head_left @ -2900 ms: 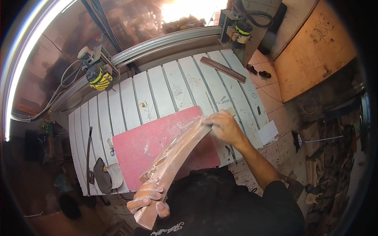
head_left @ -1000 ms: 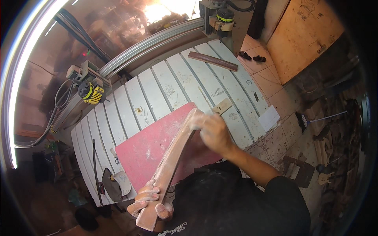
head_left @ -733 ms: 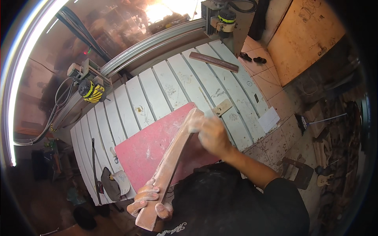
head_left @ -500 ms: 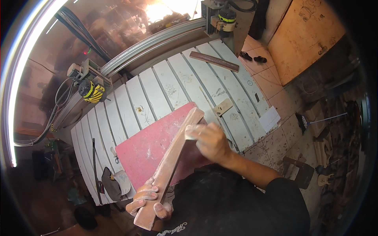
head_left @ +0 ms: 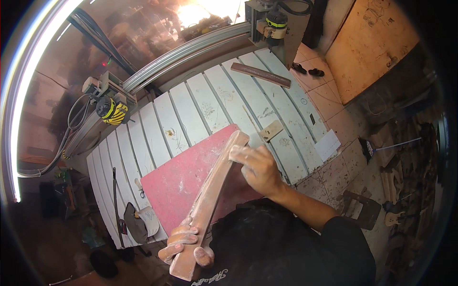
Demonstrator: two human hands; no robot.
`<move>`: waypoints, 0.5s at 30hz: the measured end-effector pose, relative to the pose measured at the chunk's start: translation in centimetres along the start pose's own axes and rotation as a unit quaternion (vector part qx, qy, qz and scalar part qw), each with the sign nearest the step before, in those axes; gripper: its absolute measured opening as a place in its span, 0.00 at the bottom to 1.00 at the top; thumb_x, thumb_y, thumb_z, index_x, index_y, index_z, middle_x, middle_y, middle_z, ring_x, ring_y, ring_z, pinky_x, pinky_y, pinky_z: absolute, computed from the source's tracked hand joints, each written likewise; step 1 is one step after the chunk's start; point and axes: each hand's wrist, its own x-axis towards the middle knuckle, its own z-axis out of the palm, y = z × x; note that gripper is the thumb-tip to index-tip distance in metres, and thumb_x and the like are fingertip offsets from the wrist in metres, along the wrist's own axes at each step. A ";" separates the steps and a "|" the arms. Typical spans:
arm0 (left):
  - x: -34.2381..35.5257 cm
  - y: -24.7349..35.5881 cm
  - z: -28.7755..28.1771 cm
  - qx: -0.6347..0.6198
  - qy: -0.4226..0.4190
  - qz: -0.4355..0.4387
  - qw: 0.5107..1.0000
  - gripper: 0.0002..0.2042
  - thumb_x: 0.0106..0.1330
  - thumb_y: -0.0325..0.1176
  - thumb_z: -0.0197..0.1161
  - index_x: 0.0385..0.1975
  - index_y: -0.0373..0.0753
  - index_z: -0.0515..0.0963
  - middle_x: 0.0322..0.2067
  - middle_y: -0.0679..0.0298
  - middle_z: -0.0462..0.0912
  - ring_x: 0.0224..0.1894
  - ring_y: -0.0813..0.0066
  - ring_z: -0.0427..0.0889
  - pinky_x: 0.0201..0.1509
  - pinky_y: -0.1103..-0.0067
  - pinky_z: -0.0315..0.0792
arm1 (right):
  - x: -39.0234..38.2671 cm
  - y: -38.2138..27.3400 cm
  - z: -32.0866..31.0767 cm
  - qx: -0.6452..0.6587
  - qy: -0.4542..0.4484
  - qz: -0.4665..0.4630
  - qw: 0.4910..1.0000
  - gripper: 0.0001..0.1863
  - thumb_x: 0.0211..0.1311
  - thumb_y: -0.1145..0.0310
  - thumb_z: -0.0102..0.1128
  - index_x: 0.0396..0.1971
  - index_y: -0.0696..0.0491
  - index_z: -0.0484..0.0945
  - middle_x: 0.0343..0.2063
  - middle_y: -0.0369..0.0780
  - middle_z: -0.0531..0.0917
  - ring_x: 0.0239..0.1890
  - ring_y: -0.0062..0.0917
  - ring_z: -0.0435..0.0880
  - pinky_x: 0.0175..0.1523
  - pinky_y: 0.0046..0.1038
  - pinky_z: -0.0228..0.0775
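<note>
A long, dusty reddish-brown wooden bar (head_left: 213,190) slants from near my body up over a red board (head_left: 167,190). My left hand (head_left: 183,243) is wrapped round its near end, fingers on one side and thumb on the other. Pale dust coats those fingers. Close to the far end, my right hand (head_left: 260,169) pinches a small pale sanding pad (head_left: 234,153) against the bar's edge. The pad is partly hidden by the fingers. Beneath the bar, the red board lies on a white slatted table (head_left: 191,105).
Over the table runs a metal rail (head_left: 191,47) with black-and-yellow motors (head_left: 113,112) on its carriages. A brown wooden strip (head_left: 261,75), a small wooden block (head_left: 271,130) and a white paper (head_left: 327,145) lie on the table. At its left are a dark rod (head_left: 115,205) and a grey pouch (head_left: 135,226).
My right hand has slid slightly up and right along the bar with the pad. The bar's near end and my left hand have shifted a little to the right.
</note>
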 end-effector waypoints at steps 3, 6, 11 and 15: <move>0.1 0.1 0.1 0.003 -0.005 -0.002 1.000 0.22 0.58 0.39 0.62 0.47 0.38 0.61 0.28 0.59 0.71 0.31 0.64 0.80 0.53 0.55 0.81 | 0.7 4.5 0.5 -0.023 0.025 0.010 0.999 0.23 0.51 0.82 0.60 0.48 0.51 0.89 0.49 0.38 0.90 0.43 0.36 0.84 0.53 0.34 0.75; 0.2 -0.1 0.2 0.003 -0.005 -0.005 1.000 0.22 0.58 0.39 0.62 0.47 0.38 0.61 0.27 0.59 0.71 0.31 0.64 0.80 0.52 0.55 0.81 | 1.1 3.6 0.6 -0.056 0.072 0.003 0.996 0.22 0.50 0.82 0.62 0.47 0.51 0.89 0.48 0.38 0.90 0.40 0.34 0.83 0.50 0.32 0.77; 0.1 0.2 0.0 0.003 -0.006 -0.009 1.000 0.22 0.58 0.39 0.62 0.47 0.38 0.61 0.27 0.58 0.72 0.31 0.64 0.80 0.52 0.55 0.82 | 1.5 4.7 0.5 -0.021 0.038 -0.008 0.999 0.19 0.54 0.81 0.62 0.45 0.50 0.89 0.47 0.38 0.90 0.41 0.35 0.85 0.52 0.33 0.76; 0.1 0.0 0.0 0.005 -0.004 -0.008 1.000 0.22 0.58 0.39 0.62 0.47 0.37 0.61 0.27 0.58 0.72 0.31 0.64 0.80 0.52 0.56 0.82 | 0.6 0.4 0.1 -0.031 0.023 -0.001 0.999 0.21 0.53 0.83 0.61 0.47 0.53 0.89 0.49 0.41 0.90 0.43 0.36 0.84 0.52 0.33 0.75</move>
